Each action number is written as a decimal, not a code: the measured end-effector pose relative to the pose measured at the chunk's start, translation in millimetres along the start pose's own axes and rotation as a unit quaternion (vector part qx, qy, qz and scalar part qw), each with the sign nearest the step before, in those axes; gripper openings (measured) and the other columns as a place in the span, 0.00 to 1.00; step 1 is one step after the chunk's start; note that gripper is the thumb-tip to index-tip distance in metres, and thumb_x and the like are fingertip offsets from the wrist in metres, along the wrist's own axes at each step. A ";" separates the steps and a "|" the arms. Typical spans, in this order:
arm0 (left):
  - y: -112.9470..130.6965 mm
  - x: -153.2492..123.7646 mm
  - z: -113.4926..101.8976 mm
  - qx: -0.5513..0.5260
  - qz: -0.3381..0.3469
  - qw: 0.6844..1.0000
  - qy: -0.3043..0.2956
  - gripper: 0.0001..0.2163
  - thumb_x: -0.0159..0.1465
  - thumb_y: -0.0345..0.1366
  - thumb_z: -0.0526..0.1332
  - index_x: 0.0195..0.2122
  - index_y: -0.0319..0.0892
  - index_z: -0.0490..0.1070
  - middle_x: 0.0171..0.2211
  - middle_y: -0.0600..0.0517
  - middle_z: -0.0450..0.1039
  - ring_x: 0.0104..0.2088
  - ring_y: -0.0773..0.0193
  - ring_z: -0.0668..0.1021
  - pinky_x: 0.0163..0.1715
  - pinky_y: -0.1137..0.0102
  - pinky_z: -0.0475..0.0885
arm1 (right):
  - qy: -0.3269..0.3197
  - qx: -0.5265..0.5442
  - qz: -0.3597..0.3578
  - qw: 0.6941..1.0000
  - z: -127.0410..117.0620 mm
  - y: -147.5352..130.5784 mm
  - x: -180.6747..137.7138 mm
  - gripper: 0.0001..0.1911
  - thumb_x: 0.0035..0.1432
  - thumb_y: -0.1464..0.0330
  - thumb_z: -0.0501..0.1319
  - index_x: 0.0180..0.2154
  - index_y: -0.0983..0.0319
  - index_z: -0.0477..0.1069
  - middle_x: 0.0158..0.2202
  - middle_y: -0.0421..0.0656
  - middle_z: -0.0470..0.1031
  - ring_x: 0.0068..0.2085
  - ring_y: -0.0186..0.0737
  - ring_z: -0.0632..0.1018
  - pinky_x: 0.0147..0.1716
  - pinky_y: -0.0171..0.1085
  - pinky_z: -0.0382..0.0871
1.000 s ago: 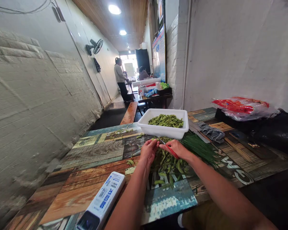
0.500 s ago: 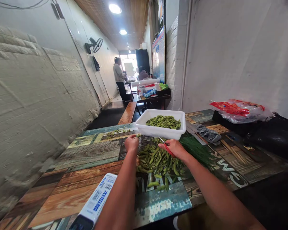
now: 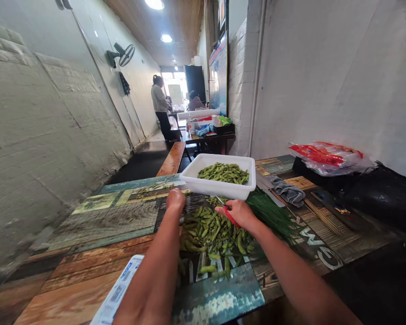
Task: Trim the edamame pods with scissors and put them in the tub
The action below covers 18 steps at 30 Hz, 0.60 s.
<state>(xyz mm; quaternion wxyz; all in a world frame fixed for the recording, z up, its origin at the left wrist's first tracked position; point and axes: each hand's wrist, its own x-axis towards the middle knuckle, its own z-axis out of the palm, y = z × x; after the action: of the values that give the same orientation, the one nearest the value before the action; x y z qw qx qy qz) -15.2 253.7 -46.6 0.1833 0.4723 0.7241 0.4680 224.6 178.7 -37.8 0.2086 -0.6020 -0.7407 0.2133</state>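
Observation:
My right hand (image 3: pixel 238 213) grips a pair of scissors with red handles (image 3: pixel 231 217); the metal blades point up and left toward the tray. Beneath and in front of it lies a loose heap of green edamame pods (image 3: pixel 211 225) on the table. To the heap's left, my left hand (image 3: pixel 176 200) is closed, its back toward me, and whatever its fingers hold is hidden. Just beyond both hands stands a white plastic tray (image 3: pixel 219 187), with a pile of pods (image 3: pixel 223 173) inside.
Long green stalks (image 3: pixel 269 214) lie right of the heap, near a grey cloth (image 3: pixel 287 190) and thin wooden sticks (image 3: pixel 323 217). A white box (image 3: pixel 118 289) sits by my left forearm. Plastic-wrapped packs (image 3: pixel 331 157) rest at far right. A person (image 3: pixel 160 108) stands in the background.
The view has swung slightly right, so the scene sits further left. My left hand has turned, hiding its fingers. The scissors stay in my right hand over the heap.

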 end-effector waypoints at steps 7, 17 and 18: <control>29.7 -76.9 17.6 -0.217 0.008 0.971 -0.105 0.04 0.55 0.35 0.62 0.27 0.40 0.68 0.23 0.49 0.72 0.20 0.64 0.70 0.24 0.71 0.61 | 0.020 0.049 -0.030 0.998 -4.5 -1.8 -3.7 0.30 0.52 0.43 0.54 0.20 0.62 0.69 0.18 0.37 0.61 0.23 0.32 0.62 0.23 0.32 0.51; 10.5 -109.7 1.9 -0.428 -0.142 0.860 -0.240 0.22 0.41 0.38 0.73 0.35 0.34 0.71 0.32 0.42 0.77 0.16 0.73 0.67 0.14 0.78 0.51 | -0.053 0.066 -0.078 0.993 -8.6 -6.8 -9.9 0.30 0.51 0.42 0.54 0.21 0.63 0.67 0.19 0.36 0.59 0.24 0.31 0.60 0.22 0.32 0.50; 9.4 -109.5 3.4 -0.440 -0.140 0.855 -0.237 0.22 0.41 0.38 0.74 0.35 0.34 0.71 0.32 0.42 0.77 0.19 0.71 0.70 0.15 0.78 0.53 | -0.058 0.061 -0.081 0.993 -8.8 -7.8 -11.0 0.29 0.51 0.42 0.54 0.22 0.63 0.67 0.19 0.36 0.59 0.24 0.31 0.60 0.22 0.31 0.50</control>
<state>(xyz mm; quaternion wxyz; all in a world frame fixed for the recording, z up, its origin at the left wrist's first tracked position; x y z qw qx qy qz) 45.3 162.9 -59.6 0.6017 0.3323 0.4358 0.5811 225.3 167.1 -26.7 0.2185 -0.5128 -0.7835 0.2747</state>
